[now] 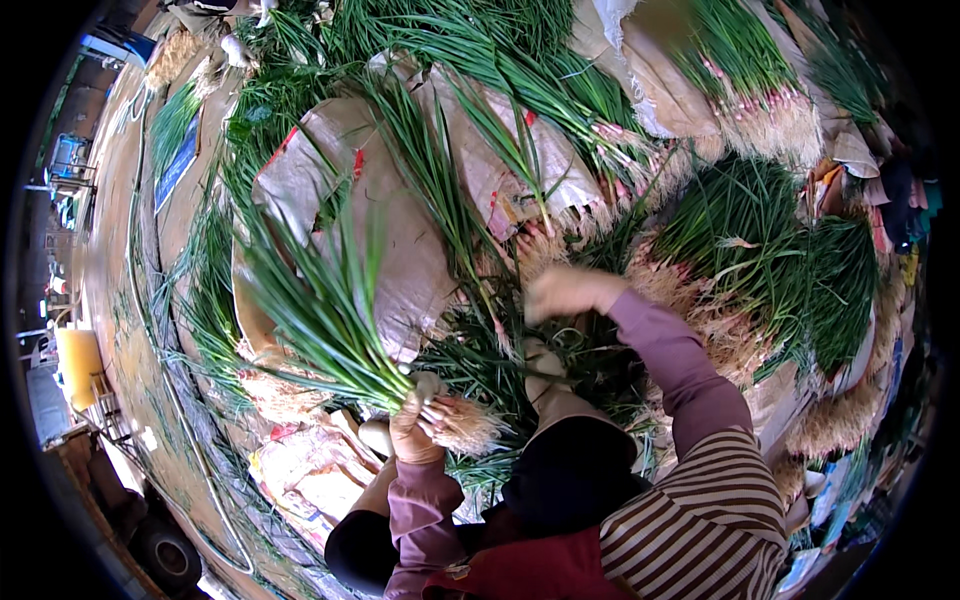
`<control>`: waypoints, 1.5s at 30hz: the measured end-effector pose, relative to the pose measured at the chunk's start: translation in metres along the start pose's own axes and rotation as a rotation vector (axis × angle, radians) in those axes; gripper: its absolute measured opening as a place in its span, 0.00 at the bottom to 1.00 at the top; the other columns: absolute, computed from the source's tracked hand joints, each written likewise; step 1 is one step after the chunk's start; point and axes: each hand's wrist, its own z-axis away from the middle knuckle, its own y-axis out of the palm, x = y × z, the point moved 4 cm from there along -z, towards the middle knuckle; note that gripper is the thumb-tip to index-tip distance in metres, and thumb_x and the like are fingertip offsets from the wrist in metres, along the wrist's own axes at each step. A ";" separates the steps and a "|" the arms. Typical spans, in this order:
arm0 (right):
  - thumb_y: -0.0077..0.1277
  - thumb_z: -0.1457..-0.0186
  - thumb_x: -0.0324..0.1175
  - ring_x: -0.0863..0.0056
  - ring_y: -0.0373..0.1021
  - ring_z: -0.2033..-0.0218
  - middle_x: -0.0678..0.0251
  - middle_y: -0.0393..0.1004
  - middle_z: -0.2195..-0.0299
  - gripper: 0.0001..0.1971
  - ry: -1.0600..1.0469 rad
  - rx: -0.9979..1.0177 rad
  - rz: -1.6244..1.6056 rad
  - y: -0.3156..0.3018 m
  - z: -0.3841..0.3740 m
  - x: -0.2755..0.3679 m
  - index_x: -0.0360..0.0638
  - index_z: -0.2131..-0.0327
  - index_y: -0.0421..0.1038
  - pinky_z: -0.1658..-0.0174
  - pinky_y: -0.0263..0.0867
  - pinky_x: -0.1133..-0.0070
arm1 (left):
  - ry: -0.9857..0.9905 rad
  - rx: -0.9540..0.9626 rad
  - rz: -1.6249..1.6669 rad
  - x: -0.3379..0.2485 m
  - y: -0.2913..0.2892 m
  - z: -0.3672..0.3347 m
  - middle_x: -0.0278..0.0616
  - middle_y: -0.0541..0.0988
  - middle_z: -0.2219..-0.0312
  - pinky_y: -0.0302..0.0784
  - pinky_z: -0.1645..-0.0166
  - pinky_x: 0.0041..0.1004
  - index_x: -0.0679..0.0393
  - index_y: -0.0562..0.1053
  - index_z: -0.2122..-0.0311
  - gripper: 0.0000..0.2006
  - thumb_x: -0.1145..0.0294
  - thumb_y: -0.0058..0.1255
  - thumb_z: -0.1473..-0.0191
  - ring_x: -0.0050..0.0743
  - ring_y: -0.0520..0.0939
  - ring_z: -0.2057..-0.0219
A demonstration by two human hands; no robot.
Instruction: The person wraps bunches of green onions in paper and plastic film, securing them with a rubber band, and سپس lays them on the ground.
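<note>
My left hand (pixel 413 432) is closed round the root end of a bunch of spring onions (pixel 335 315). Its green leaves fan up and to the left, and pale stringy roots (pixel 462 425) stick out to the right of the fist. My right hand (pixel 565 292) is farther forward, smeared by motion with its fingers indistinct; whether it holds anything cannot be made out. Just beyond it lie the pale roots (pixel 540 248) of other spring onions. In front of my left hand a beige woven sack (pixel 395 255) is spread over part of the pile.
Several heaps of spring onions (pixel 735 215) lie ahead and to the right, roots toward me. Another sack (pixel 650 85) covers part of the far heap. At upper left a co-worker's gloved hand (pixel 236 51) shows. A hose (pixel 135 270) runs along the floor near a yellow container (pixel 80 365).
</note>
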 end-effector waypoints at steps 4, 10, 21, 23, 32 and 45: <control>0.48 0.52 0.33 0.67 0.69 0.73 0.57 0.73 0.71 0.12 0.410 -1.322 -0.117 -0.131 0.034 -0.060 0.35 0.65 0.69 0.65 0.65 0.74 | -0.100 -0.094 0.050 -0.001 0.025 -0.002 0.35 0.65 0.76 0.65 0.59 0.29 0.58 0.62 0.59 0.20 0.65 0.53 0.57 0.28 0.66 0.67; 0.47 0.50 0.49 0.68 0.67 0.79 0.60 0.73 0.77 0.20 0.325 -1.155 -0.100 -0.161 -0.015 -0.105 0.38 0.78 0.71 0.70 0.61 0.70 | -0.148 -0.090 0.090 0.021 -0.002 -0.015 0.31 0.59 0.83 0.59 0.68 0.25 0.60 0.63 0.70 0.10 0.66 0.48 0.53 0.24 0.59 0.78; 0.51 0.52 0.37 0.81 0.66 0.85 0.68 0.70 0.80 0.11 -0.074 -0.629 -0.245 -0.053 -0.063 0.036 0.44 0.65 0.69 0.82 0.65 0.80 | -0.010 -0.053 0.028 0.012 0.027 -0.017 0.31 0.61 0.83 0.58 0.69 0.25 0.57 0.63 0.71 0.10 0.67 0.52 0.55 0.22 0.61 0.79; 0.50 0.51 0.35 0.76 0.68 0.67 0.65 0.71 0.68 0.12 -0.203 -0.436 -0.163 -0.053 -0.065 0.054 0.40 0.64 0.67 0.60 0.65 0.75 | -0.002 -0.061 0.021 0.011 0.025 -0.018 0.31 0.61 0.83 0.59 0.70 0.25 0.58 0.64 0.71 0.10 0.68 0.52 0.55 0.22 0.61 0.80; 0.46 0.57 0.31 0.66 0.61 0.53 0.58 0.64 0.55 0.25 0.672 -1.175 0.918 -0.215 -0.035 -0.137 0.38 0.52 0.59 0.50 0.54 0.70 | -0.064 -0.086 -0.045 0.015 0.001 -0.016 0.31 0.61 0.84 0.60 0.70 0.26 0.59 0.64 0.70 0.12 0.66 0.54 0.56 0.22 0.62 0.81; 0.52 0.53 0.45 0.82 0.61 0.81 0.71 0.70 0.79 0.21 -0.062 -0.809 -0.854 -0.127 -0.013 -0.048 0.33 0.66 0.71 0.77 0.58 0.81 | -0.003 -0.007 0.003 0.005 0.007 -0.019 0.30 0.61 0.84 0.60 0.70 0.25 0.58 0.64 0.68 0.12 0.66 0.52 0.54 0.22 0.62 0.80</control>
